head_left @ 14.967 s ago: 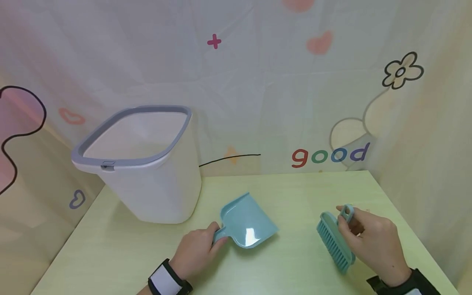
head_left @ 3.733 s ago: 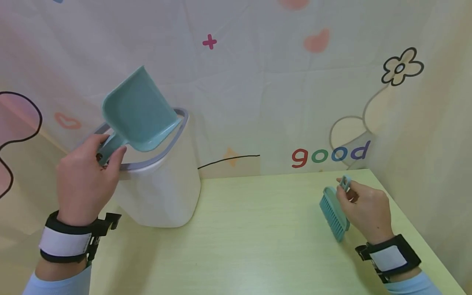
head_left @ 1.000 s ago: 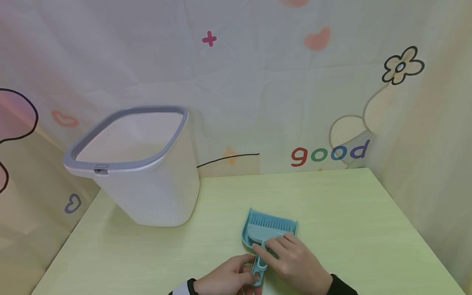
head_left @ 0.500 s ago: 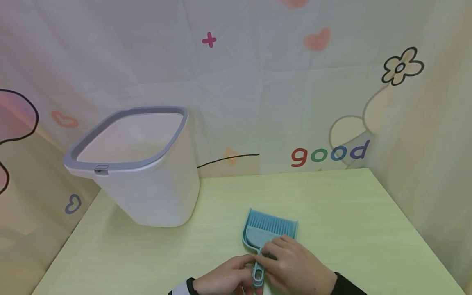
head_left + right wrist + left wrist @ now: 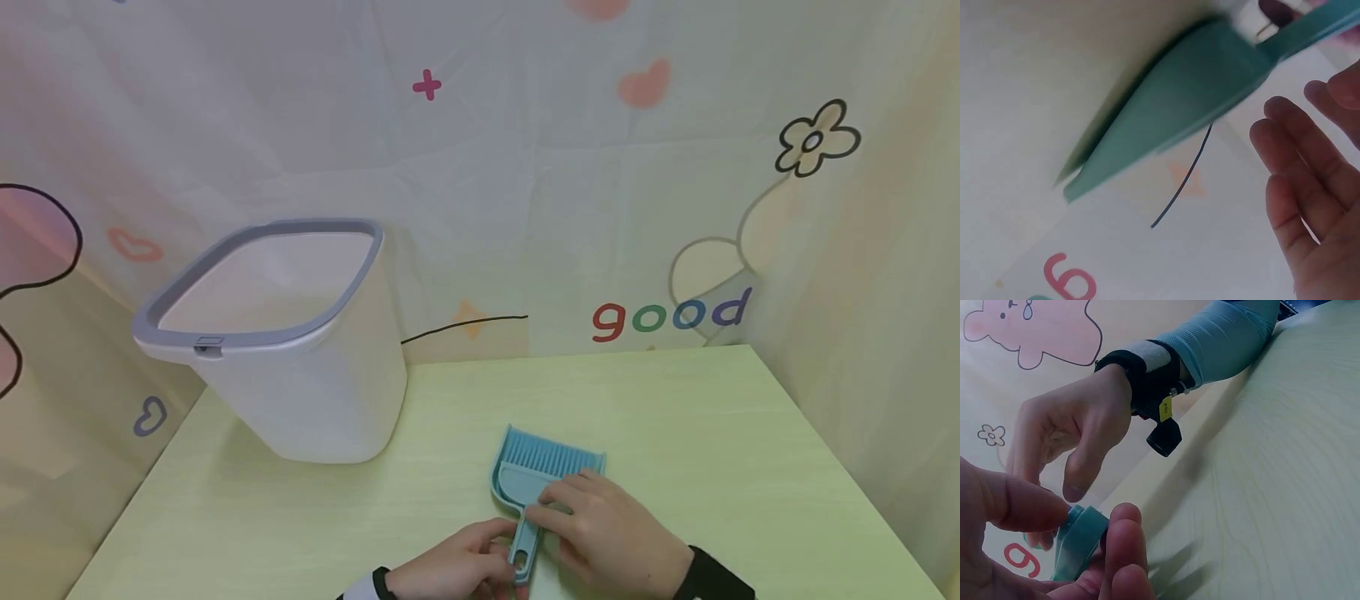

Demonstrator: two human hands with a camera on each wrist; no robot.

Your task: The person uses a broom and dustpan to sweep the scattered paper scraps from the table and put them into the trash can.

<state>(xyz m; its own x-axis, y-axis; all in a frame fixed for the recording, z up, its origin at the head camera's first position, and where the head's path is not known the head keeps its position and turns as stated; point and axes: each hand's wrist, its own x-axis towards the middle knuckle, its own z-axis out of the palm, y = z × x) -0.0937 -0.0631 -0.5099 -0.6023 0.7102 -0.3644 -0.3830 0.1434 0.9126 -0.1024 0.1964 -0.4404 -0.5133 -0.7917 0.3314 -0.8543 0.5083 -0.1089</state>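
One pale green table fills the lower part of the head view, and everything else is placed here against the single white bin with a grey rim that stands on the table's far left part, hard against the printed backdrop hung behind and to both sides. That backdrop carries the one word "good" well to the right of the bin, at about the height of the bin's middle. One blue dustpan lies flat on the table, to the right of the bin and nearer the person, its open mouth turned away from them; one blue brush is nested inside it, bristles toward the far edge of the pan, and the two handles run together as one stalk pointing back at the person. Two hands are at work, both nearer than the bin and to its right. The right hand lies over the near right part of the pan with its fingers nearly straight and loosely spread, touching the brush back without curling round it. The left hand has thumb and fingers bent round the handle end, pinching it, as the left wrist view shows close up.
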